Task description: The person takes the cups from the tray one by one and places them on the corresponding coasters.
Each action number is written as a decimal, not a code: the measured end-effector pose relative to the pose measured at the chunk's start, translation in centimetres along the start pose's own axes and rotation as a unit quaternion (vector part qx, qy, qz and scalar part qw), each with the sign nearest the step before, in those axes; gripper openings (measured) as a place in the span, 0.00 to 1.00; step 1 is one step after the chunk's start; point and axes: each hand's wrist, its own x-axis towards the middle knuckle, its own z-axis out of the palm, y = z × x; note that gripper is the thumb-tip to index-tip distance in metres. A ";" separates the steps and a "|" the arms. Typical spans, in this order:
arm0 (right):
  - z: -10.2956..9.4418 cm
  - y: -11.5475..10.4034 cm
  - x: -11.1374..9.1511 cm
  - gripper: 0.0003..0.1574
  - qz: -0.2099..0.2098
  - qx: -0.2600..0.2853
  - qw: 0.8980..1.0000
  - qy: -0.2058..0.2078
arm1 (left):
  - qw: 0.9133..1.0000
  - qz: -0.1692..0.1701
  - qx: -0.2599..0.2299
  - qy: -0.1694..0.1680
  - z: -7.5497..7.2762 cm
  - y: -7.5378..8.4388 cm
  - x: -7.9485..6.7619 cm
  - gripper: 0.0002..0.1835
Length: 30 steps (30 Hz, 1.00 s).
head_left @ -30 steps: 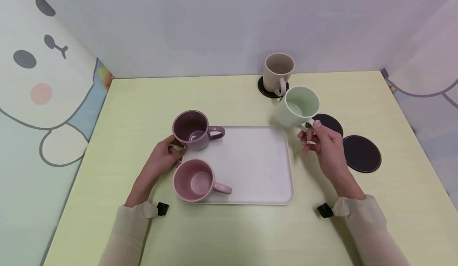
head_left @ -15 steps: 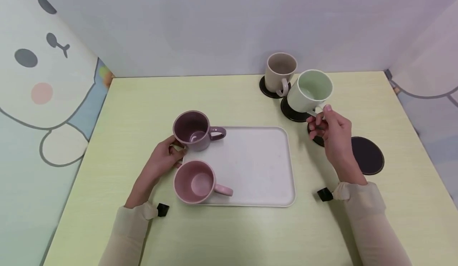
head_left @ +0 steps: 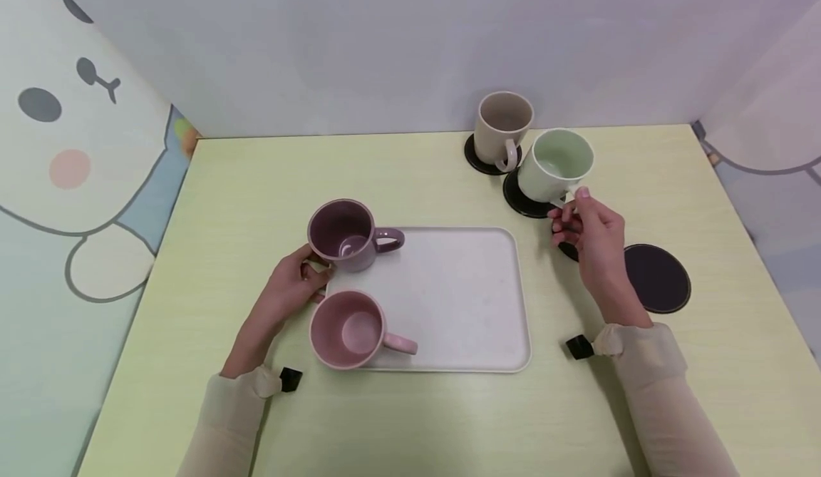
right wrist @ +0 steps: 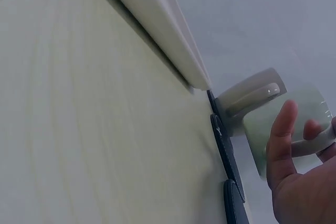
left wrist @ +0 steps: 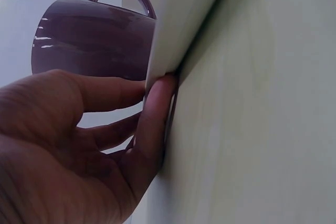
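Note:
My left hand (head_left: 290, 288) pinches the left rim of the white tray (head_left: 462, 299) between thumb and fingers, as the left wrist view shows. A purple mug (head_left: 360, 256) and a pink mug (head_left: 348, 331) stand on the tray's left side, handles to the right. With my right hand (head_left: 598, 245) I hold a pale green mug (head_left: 544, 179) by its handle. It hangs slightly tilted over a black coaster (head_left: 519, 202); the right wrist view shows a small gap between its base and the coaster (right wrist: 227, 153).
Behind the green mug, a beige mug (head_left: 497, 142) stands on another black coaster (head_left: 474, 160) near the back wall. To the right lies a round black coaster (head_left: 657, 279). A further coaster (head_left: 567, 250) is partly hidden by my right hand.
My right hand has carried the green mug back and to the right, over the coaster, then lowered it slightly. The left hand has kept its place on the tray's rim.

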 end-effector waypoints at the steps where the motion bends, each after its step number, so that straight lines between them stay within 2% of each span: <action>1: 0.1 0.1 0.0 0.29 0.002 0.000 1.000 0.002 | 1.000 0.000 0.000 0.000 0.0 0.0 0.0 0.19; 16: 0.4 1.0 0.1 0.28 0.022 -0.014 0.999 0.029 | 1.000 0.004 0.000 0.001 0.0 -0.1 0.0 0.20; 30: 0.3 1.2 0.1 0.29 0.041 -0.036 0.998 0.022 | 1.000 0.005 0.003 -0.001 0.0 0.1 0.0 0.19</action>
